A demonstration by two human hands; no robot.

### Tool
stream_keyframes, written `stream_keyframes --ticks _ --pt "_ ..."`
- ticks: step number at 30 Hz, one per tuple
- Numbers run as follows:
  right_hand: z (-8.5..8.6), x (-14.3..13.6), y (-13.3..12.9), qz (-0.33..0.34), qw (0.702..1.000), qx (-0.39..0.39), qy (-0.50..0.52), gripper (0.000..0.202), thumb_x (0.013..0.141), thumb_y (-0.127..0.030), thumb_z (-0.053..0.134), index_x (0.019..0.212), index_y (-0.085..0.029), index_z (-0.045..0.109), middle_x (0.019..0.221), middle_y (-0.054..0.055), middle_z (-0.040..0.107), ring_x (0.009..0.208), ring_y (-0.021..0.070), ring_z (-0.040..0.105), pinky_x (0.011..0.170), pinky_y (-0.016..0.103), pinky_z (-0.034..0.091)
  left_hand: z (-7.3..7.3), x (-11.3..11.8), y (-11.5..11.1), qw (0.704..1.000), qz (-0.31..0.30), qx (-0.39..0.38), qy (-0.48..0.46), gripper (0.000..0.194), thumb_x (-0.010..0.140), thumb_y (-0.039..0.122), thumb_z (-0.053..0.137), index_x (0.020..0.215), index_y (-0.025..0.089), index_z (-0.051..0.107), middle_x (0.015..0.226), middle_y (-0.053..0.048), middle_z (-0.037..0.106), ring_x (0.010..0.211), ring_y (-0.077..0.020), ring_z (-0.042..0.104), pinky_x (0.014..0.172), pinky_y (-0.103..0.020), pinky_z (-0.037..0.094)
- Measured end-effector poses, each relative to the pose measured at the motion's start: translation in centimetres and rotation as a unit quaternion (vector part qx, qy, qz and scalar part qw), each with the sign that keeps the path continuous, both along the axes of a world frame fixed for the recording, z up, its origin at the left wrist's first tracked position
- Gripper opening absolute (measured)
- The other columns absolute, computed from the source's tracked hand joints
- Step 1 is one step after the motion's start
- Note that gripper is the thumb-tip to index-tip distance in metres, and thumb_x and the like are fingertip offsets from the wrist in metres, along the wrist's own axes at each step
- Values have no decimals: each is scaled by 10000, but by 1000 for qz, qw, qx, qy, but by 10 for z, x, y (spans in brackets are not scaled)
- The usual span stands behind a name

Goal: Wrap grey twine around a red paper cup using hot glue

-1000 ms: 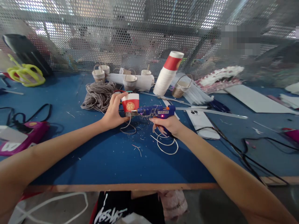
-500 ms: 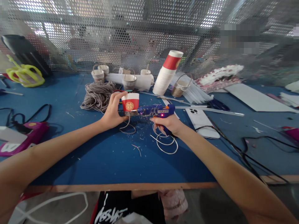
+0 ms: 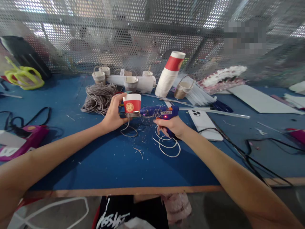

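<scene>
My left hand (image 3: 113, 114) grips a red and white paper cup (image 3: 132, 102) by its left side, thumb low and fingers near the top. Grey cord runs round the lower part of the cup, and a loose tail of cord (image 3: 130, 133) curls onto the table below. In my right hand (image 3: 172, 126) is a blue glue gun (image 3: 159, 111), a red light glowing on its body. Its nozzle points left at the cup's lower side; whether it touches cannot be made out. A clear glue stick (image 3: 214, 111) sticks out behind the gun.
Behind the cup lie a bundle of grey cord (image 3: 98, 98), small cord-wrapped buckets (image 3: 131, 83) and a leaning stack of paper cups (image 3: 170, 74). A white phone (image 3: 205, 124) lies right of my right hand, with black cables (image 3: 234, 149) beyond. A magenta power strip (image 3: 30, 140) is at left.
Both hands, the cup and the glue gun keep nearly the same place. The cup looks slightly turned or tilted, its gold emblem a little further left; the whole view has shifted slightly.
</scene>
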State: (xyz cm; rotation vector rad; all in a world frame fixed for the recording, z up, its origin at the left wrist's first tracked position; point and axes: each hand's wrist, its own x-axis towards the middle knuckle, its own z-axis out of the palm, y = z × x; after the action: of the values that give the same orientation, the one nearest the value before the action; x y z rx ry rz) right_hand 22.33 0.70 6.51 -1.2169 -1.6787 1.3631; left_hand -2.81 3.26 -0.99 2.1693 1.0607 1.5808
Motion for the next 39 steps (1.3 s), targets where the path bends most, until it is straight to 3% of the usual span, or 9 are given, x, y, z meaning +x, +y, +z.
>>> stream_keyframes --ticks 8,17,21,25,31,39 --pt "1 2 0 -17 1000 -13 -16 268 631 -267 689 423 -207 529 323 -42 463 293 67 385 317 221 339 -4 0 4 999 -34 2 -36 868 676 258 848 1381 253 342 1370 -157 512 1299 -325 578 1100 -536 501" --pt "0 5 3 -12 1000 -8 -6 281 646 -264 686 420 -198 533 339 -34 482 293 63 394 331 224 338 -2 0 1 994 -89 -17 -54 867 685 229 840 1378 276 322 1400 -139 508 1299 -310 584 1121 -531 486" --pt "1 5 2 -5 1000 -8 -9 275 662 -250 670 432 -195 531 361 -27 498 304 62 398 329 219 340 -1 1 -1 995 -84 -23 -55 947 678 242 845 1445 298 290 1485 -150 416 1370 -342 505 1134 -540 474" --pt "1 3 0 -6 1000 -7 -7 229 650 -230 649 453 -196 537 364 -31 501 300 59 385 307 206 307 1 1 -3 997 -57 -26 -38 908 678 230 827 1448 299 352 1437 -133 413 1380 -354 456 1124 -580 469" --pt "3 0 -2 -9 1000 -14 -8 201 607 -249 633 444 -207 524 330 -43 457 283 65 370 287 212 292 3 1 -3 997 -46 -34 -45 892 655 191 818 1424 288 376 1401 -125 427 1363 -351 468 1112 -584 476" --pt "4 2 0 -14 1000 -15 -9 190 560 -265 642 429 -200 520 342 -33 490 289 61 396 299 203 306 3 1 -1 994 -87 -30 -55 879 687 217 828 1409 272 331 1452 -150 485 1327 -318 562 1142 -531 466"
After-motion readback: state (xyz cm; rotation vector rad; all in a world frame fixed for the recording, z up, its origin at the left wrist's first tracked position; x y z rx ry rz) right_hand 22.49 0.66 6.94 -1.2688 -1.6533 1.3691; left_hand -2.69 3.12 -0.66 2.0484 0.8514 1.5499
